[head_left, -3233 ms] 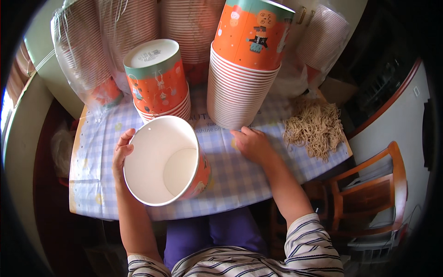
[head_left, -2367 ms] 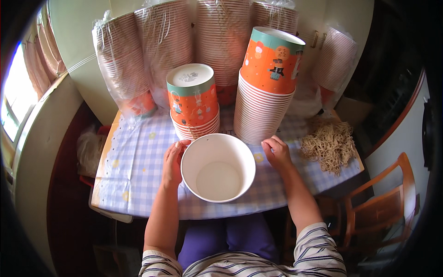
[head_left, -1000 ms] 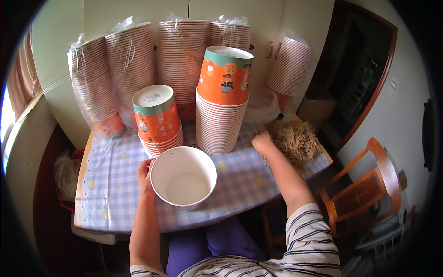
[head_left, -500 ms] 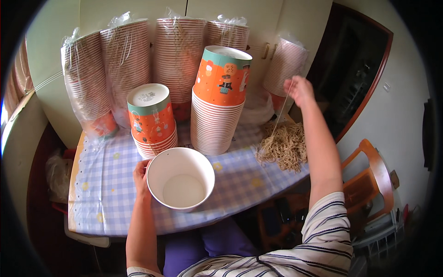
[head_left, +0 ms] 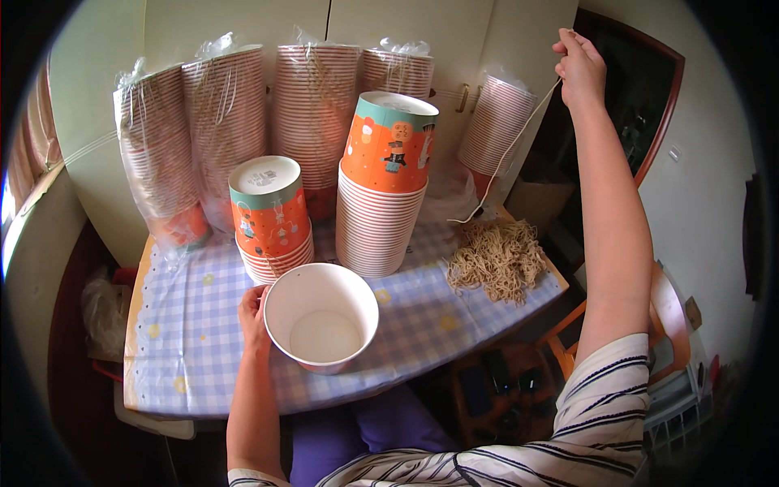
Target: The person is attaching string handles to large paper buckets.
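My left hand (head_left: 254,318) is closed on the left side of a paper bucket (head_left: 320,296), with the fingers partly hidden behind it. The bucket is white inside, with its mouth tilted towards me and a small hole near the rim. High at the upper right, my right hand (head_left: 581,71) pinches the end of a thin pale cord (head_left: 513,148). The cord hangs slanting down to the left, its lower end just above the table. Below it lies a tangled heap of tan cords (head_left: 501,261).
Upside-down orange and green buckets top a short stack (head_left: 270,215) and a taller stack (head_left: 381,219) on the checked tablecloth (head_left: 215,341). Plastic-wrapped bucket stacks (head_left: 223,130) line the back by pale cupboard doors (head_left: 462,40). A wooden chair (head_left: 669,316) stands at the right.
My right hand has risen up and to the right, drawing one cord out of the heap. My left hand still holds the bucket in nearly the same place.
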`<state>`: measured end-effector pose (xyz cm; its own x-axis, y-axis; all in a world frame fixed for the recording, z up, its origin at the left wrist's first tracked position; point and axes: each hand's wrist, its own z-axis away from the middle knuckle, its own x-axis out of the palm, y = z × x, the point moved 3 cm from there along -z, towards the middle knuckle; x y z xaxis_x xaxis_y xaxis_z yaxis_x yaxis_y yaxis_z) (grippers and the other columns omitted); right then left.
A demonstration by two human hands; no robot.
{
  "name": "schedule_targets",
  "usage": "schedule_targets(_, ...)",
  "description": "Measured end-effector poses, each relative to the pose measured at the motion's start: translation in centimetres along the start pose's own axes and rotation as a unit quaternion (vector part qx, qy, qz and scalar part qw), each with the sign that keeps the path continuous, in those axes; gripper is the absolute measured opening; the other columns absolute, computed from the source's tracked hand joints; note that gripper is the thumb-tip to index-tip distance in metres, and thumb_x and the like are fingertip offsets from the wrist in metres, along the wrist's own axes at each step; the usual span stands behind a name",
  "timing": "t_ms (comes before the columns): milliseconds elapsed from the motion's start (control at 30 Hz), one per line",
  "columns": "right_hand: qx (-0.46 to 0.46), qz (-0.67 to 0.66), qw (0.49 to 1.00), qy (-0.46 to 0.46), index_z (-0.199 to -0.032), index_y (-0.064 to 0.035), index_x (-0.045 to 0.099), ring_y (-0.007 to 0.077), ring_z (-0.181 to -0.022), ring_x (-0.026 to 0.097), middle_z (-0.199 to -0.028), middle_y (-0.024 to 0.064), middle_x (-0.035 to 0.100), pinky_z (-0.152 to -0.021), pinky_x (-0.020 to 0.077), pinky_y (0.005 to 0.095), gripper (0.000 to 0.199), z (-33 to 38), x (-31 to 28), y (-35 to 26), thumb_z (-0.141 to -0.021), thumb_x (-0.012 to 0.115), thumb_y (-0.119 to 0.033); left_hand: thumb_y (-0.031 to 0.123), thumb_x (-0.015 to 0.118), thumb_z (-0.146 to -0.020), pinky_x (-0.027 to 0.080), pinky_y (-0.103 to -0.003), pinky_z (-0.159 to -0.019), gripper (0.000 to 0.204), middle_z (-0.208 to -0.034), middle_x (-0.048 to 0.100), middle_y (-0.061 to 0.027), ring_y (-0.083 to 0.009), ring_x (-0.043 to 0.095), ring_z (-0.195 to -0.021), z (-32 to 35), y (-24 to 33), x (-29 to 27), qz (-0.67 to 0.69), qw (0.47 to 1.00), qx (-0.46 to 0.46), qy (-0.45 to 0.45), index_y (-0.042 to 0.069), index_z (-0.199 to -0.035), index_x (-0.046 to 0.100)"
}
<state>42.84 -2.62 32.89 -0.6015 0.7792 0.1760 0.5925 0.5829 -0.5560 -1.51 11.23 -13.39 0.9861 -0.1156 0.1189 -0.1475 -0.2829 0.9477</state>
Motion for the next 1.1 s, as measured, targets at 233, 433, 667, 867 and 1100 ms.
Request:
schedule_targets(233, 0.141, 0.038, 0.923, -0.357, -0.092, -0.0054, 0.061, 0.0034, -0.063, 0.05, -0.078, -0.002, 0.059, -0.054, 0.0406, 0.0173, 0.011, 18.2, 1.4, -2.9, -0.088, 0.059, -0.015, 0.017, 0.06, -0.092, 0.039, -0.019, -0.057, 0.02, -0.076, 0.06, 0.0012, -0.0045, 0.05, -0.066, 0.1, 1.3, -2.1, 0.049, 0.996, 0.035, 0.071, -0.003, -0.094, 0.063)
schedule_targets(433, 0.228, 0.005, 0.847, -0.48, -0.089, -0.0011, 0.064, 0.0063, -0.071, 0.056, -0.076, 0.0017, 0.061, -0.061, 0.0455, 0.0228, 0.005, 36.1, -1.4, -0.1, -0.085, 0.063, -0.004, 0.013, 0.055, -0.091, 0.038, -0.021, -0.061, 0.014, -0.079, 0.058, -0.0018, -0.0072, 0.047, -0.069, 8.1, 9.2, -1.6, -0.036, 0.981, 0.134, 0.136, 0.0, -0.089, 0.061)
schedule_targets(667, -0.038, 0.007, 0.862, -0.506, -0.092, -0.0027, 0.062, 0.0231, -0.068, 0.061, -0.079, 0.0077, 0.06, -0.061, 0.05, 0.0315, 0.017, 41.9, -0.4, -1.4, -0.076, 0.067, 0.002, 0.01, 0.062, -0.088, 0.043, -0.022, -0.069, 0.012, -0.081, 0.06, -0.0033, -0.009, 0.055, -0.076, 19.8, 10.4, 4.1, 0.037, 0.978, -0.09, -0.185, 0.0, -0.092, 0.066)
schedule_targets(867, -0.051, -0.001, 0.861, -0.507, -0.089, -0.0026, 0.065, 0.023, -0.069, 0.062, -0.08, 0.0084, 0.062, -0.06, 0.0512, 0.0315, 0.021, 43.3, -1.1, -1.6, -0.071, 0.068, 0.006, 0.02, 0.056, -0.094, 0.045, -0.022, -0.07, 0.026, -0.092, 0.064, -0.0037, -0.0074, 0.054, -0.078, 19.6, 9.3, 6.9, 0.159, 0.925, -0.22, -0.267, 0.0, -0.111, 0.061)
schedule_targets(1100, -0.027, -0.027, 0.852, -0.522, -0.087, -0.0033, 0.065, 0.0233, -0.068, 0.062, -0.079, 0.0083, 0.062, -0.059, 0.0507, 0.032, 0.018, 44.2, -1.7, -1.5, -0.071, 0.07, 0.004, 0.02, 0.057, -0.094, 0.046, -0.022, -0.07, 0.025, -0.092, 0.065, -0.0037, -0.0073, 0.055, -0.079, 20.4, 9.1, 7.7, 0.192, 0.901, -0.265, -0.285, -0.001, -0.106, 0.062)
